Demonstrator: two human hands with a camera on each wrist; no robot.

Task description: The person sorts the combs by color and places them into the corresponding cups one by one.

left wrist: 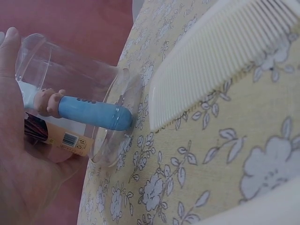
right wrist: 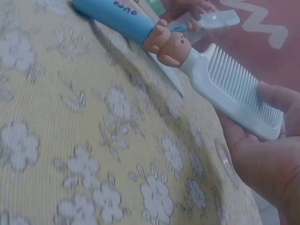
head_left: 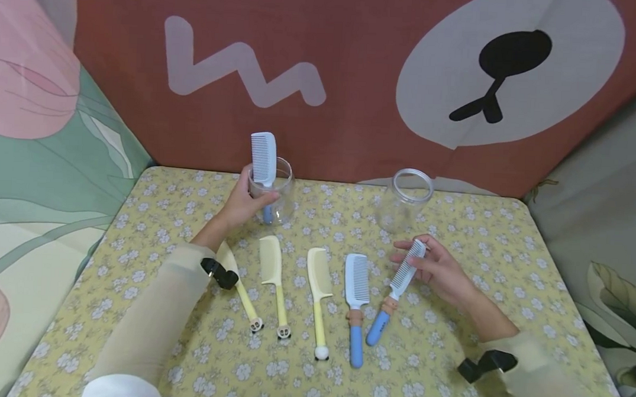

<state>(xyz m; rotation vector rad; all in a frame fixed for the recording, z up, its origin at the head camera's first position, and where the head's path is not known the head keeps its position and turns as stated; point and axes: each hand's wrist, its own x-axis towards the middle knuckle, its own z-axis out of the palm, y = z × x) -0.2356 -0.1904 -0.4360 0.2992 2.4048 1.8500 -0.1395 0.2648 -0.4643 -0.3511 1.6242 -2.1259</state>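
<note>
My left hand [head_left: 241,206] grips a clear jar [head_left: 283,210] at the back left. A blue comb [head_left: 264,157] stands in that jar, teeth above the rim; the left wrist view shows its blue handle [left wrist: 96,112] inside, near the jar's base. My right hand [head_left: 445,278] pinches another blue comb [head_left: 380,327] by its toothed head, thumb over the teeth. This comb slants with its handle toward me, and a brown animal figure [right wrist: 168,47] sits at its neck. Left of it, a third blue comb [head_left: 357,342] lies on the table.
Three pale yellow combs [head_left: 319,326] lie in a row on the flowered tablecloth [head_left: 246,373], one partly under my left wrist. A second clear jar [head_left: 394,216] stands at the back right, beyond my right hand. Behind the table rises a brown printed backdrop [head_left: 347,129].
</note>
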